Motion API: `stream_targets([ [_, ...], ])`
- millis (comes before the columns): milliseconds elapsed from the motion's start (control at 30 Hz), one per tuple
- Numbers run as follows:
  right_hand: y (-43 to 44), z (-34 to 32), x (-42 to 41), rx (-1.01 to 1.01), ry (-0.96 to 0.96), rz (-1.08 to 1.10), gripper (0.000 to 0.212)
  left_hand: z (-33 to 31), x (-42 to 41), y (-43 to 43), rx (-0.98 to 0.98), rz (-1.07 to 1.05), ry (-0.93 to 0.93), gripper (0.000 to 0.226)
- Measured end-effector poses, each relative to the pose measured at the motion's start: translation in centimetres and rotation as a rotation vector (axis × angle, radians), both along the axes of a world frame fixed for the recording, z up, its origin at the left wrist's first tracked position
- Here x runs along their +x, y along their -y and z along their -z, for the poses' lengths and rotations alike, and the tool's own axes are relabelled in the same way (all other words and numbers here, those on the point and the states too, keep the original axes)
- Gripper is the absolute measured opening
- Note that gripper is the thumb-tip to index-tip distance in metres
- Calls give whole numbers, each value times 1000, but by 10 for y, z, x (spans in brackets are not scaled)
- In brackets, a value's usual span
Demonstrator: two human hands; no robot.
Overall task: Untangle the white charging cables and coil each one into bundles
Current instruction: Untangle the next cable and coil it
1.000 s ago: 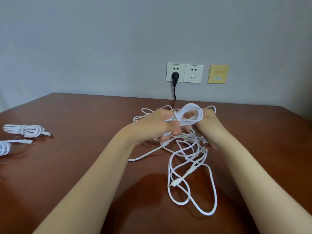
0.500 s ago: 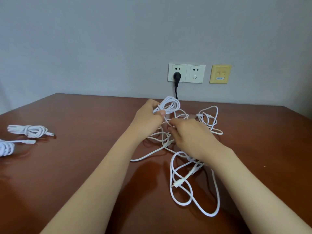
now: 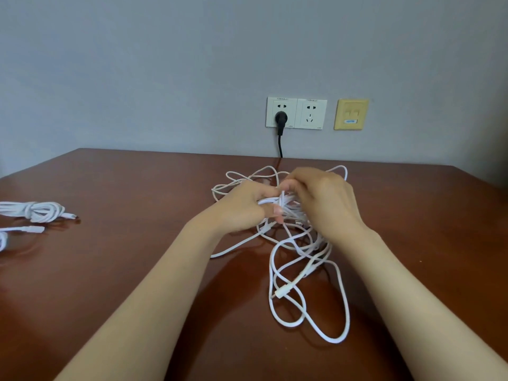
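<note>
Below the wall socket [image 3: 296,113] lies the tangle [image 3: 284,292]; there the left hand [image 3: 246,209], fingers curled, grips the coiled cable [image 3: 270,201], now lower and level; the right hand [image 3: 325,200] has risen, pinching it

Office or home rm; brown wood desk [image 3: 137,188]; grey wall [image 3: 165,64] w/ sockets [image 3: 297,113].

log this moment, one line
left hand: grips small white cable coil | right hand: pinches same coil | loose white cable tangle: on brown wooden table | coiled white bundle: far left
</note>
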State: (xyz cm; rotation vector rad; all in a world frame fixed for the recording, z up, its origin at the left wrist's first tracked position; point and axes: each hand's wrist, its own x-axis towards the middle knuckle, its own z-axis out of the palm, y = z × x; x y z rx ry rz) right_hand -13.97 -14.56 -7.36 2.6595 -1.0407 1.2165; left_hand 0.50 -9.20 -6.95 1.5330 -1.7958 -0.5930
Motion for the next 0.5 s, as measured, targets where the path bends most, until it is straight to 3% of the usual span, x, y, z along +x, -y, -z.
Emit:
stream_targets([
  [133,4,-11,-6,450,314,-150,22,-2,-5,-4,8,80,-71,16],
  [300,9,-16,-25,1119,398,-354,14,-2,-12,-8,5,168,-164,22],
  [367,12,-12,-27,1212,472,-355,22,-3,-14,-7,-3,176,-204,26],
  [500,14,-3,-15,1057,463,-278,26,-1,-7,-3,-8,49,-251,22],
])
